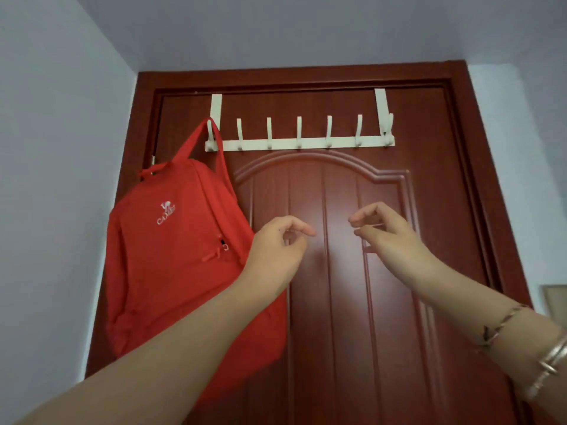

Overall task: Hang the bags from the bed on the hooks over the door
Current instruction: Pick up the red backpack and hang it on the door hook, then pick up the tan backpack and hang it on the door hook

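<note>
A red backpack (171,250) with a white logo hangs by its strap from the leftmost hook of a cream over-door hook rack (306,143). The rack's other hooks are bare. My left hand (276,250) is raised in front of the door just right of the backpack, fingers loosely curled and holding nothing. My right hand (383,231) is raised at the same height a little to the right, fingers apart and holding nothing. Neither hand touches the backpack or the rack.
The dark red wooden door (337,302) fills the middle, set in a matching frame (478,179). White walls stand on both sides, the left one close to the backpack. A framed edge (555,299) shows at the right wall.
</note>
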{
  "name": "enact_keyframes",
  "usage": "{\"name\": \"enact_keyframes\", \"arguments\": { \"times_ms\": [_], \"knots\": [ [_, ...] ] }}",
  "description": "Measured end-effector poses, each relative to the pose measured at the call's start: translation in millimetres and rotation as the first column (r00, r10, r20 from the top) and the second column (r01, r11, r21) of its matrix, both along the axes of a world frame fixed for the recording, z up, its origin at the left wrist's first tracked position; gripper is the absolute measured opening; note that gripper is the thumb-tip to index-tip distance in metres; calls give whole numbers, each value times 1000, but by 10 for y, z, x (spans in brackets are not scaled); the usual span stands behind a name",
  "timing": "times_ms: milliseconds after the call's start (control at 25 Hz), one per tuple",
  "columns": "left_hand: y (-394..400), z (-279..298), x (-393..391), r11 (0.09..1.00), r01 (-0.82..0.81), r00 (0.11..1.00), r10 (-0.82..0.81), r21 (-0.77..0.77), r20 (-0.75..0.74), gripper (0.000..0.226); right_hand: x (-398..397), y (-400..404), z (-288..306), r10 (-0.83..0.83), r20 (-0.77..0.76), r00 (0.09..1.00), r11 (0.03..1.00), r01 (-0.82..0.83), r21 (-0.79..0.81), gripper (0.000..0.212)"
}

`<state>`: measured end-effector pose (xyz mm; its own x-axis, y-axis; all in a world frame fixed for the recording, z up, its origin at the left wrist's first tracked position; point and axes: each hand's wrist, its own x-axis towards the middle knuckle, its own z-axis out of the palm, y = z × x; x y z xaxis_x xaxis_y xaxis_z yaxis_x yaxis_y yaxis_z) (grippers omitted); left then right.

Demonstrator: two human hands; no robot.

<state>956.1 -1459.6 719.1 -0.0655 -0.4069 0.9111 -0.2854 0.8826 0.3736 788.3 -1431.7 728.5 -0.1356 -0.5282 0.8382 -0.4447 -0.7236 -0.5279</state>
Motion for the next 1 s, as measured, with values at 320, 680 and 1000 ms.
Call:
{"name": "enact_keyframes", "arguments": {
  "times_ms": [320,680,1000],
  "knots": [
    [997,-1152,-951,880,381,909,-412,284,59,18,-762,1552,-1337,-293,-9,956,928,286,238,19],
    [3202,-1961,-2383,493,666,547,-833,560,84,21,-1638,4317,-2339,-718,132,684,657,601,455,23],
    [5911,-2747,-3794,125,695,80,-992,708,97,23,-2317,7561,-3140,-959,224,176,277,756,593,25]
  ]
}}
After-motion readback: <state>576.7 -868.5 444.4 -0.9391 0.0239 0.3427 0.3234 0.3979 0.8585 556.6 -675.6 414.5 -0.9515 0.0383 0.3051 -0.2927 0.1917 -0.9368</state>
